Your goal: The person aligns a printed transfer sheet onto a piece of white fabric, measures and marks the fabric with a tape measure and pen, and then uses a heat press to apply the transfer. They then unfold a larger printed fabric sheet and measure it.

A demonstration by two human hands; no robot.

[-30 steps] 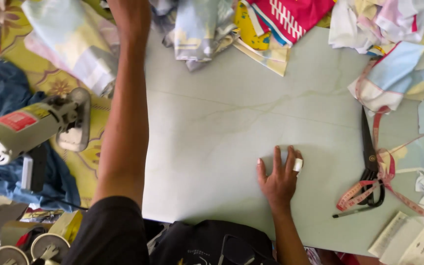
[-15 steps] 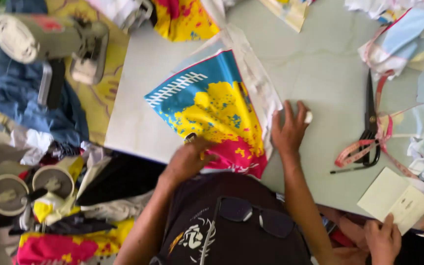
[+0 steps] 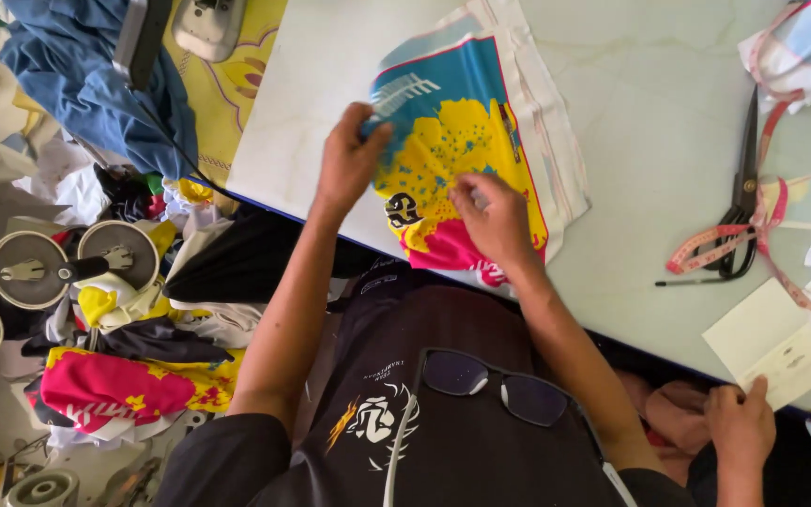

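My left hand (image 3: pixel 347 161) lies flat on the printed cloth (image 3: pixel 466 141), fingers together and curled over its blue upper edge, while my right hand (image 3: pixel 493 218) presses down on the yellow and pink part with the fingers bunched, the tips seeming to pinch a small fold, though I cannot tell for sure. The cloth lies on the pale table (image 3: pixel 668 84), its lower end right at the near edge in front of me. That edge is my worry: with so much of the piece close to it, one loose pull could let the slippery fabric slide off into my lap. If my two hands tug unevenly, the white border strip (image 3: pixel 548 141) may pucker or twist, and the piece would lie crooked. The scissors (image 3: pixel 742 202) and the tape measure (image 3: pixel 770 246) tangled about them sit well to my right, apart from the cloth, but a wide sweep of my arm could catch the tape and drag the blades along. Another person's hand (image 3: pixel 740 427) rests by a card (image 3: pixel 770 349) near the corner, and I might bump it.
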